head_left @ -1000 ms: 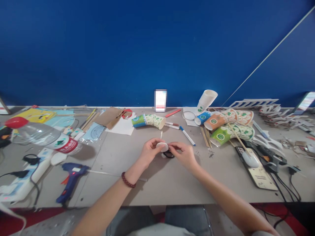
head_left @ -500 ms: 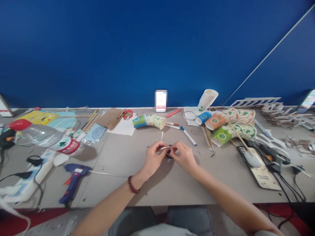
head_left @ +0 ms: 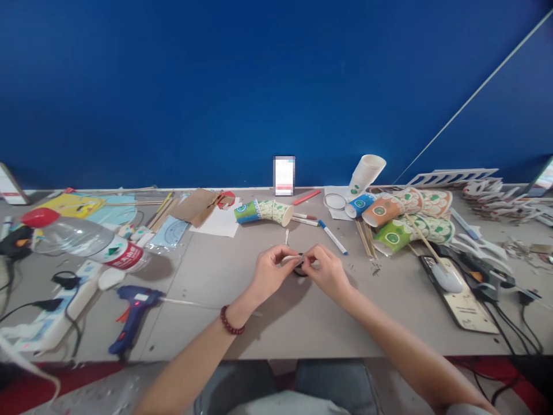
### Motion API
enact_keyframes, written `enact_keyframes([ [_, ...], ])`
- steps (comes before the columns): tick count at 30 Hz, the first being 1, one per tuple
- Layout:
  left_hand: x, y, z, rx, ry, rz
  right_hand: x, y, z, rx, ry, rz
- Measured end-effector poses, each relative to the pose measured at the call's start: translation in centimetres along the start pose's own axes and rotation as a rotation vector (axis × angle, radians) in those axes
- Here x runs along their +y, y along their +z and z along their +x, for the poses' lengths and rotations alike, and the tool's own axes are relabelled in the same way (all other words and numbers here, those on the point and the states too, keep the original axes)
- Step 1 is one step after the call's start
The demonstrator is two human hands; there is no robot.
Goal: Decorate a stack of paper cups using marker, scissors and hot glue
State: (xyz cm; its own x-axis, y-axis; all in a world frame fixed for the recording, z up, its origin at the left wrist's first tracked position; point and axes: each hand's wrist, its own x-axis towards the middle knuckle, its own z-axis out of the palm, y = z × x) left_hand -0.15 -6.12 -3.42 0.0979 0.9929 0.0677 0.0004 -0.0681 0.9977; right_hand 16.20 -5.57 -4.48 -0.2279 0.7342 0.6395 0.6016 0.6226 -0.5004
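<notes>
Over the middle of the table my left hand and my right hand meet with their fingertips almost touching. Both are closed in a pinch. A small thin white piece shows between the fingers of my left hand. Whatever my right fingertips grip is hidden. Just under the fingertips is a small dark, rounded thing, mostly covered, so its kind is unclear. Beyond the hands lies a curved row of joined paper cups, with a small white piece nearer to me.
To the left are a blue glue gun, a plastic bottle and a power strip. Markers lie beyond my hands. On the right are more paper cups, a computer mouse and a second glue gun.
The whole view has shifted slightly. Both hands stay together at the same spot, with the fingertips a little differently placed and less of the white piece showing.
</notes>
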Motion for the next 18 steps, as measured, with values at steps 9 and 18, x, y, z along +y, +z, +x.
enact_keyframes([
  [9,0.47,-0.52,0.59,0.018,-0.087,-0.165,0.45,0.04,0.19,-0.078,0.354,0.427],
  [18,0.51,-0.53,0.54,-0.029,-0.132,-0.161,0.57,0.07,0.26,-0.186,0.611,0.738],
])
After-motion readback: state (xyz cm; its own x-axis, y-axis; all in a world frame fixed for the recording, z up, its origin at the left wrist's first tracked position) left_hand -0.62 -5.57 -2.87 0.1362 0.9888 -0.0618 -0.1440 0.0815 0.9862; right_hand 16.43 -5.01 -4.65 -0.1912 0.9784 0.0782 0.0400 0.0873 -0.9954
